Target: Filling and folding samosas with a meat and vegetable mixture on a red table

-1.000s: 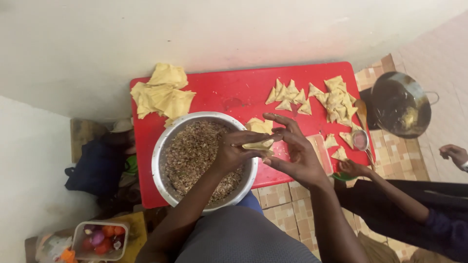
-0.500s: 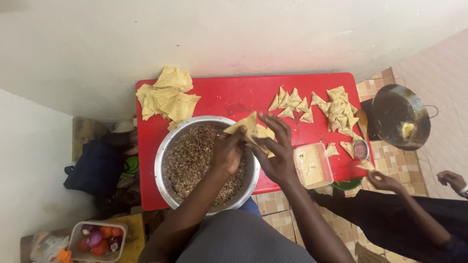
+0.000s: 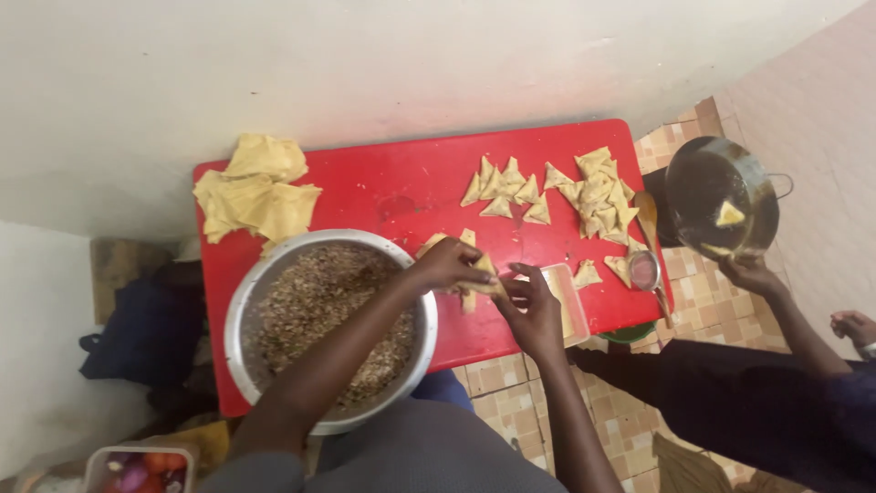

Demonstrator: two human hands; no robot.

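Both my hands meet over the red table (image 3: 401,187), just right of a large metal bowl (image 3: 422,340) of brown minced filling. My left hand (image 3: 447,265) and my right hand (image 3: 529,306) together grip one folded pastry cone (image 3: 485,278). A pile of flat pastry sheets (image 3: 255,192) lies at the table's far left. Several folded triangular pastries (image 3: 566,187) lie at the far right.
Another person at the right reaches a hand (image 3: 753,272) to a dark frying pan (image 3: 721,196) holding one triangle. A wooden spoon (image 3: 646,215), a small round cup (image 3: 643,269) and a rectangular container (image 3: 564,301) sit near the table's right edge. A tub of vegetables (image 3: 137,467) stands bottom left.
My hands have shifted from over the bowl's rim to the right, still working the pastry. The other person's hand moved from the table edge up to the pan.
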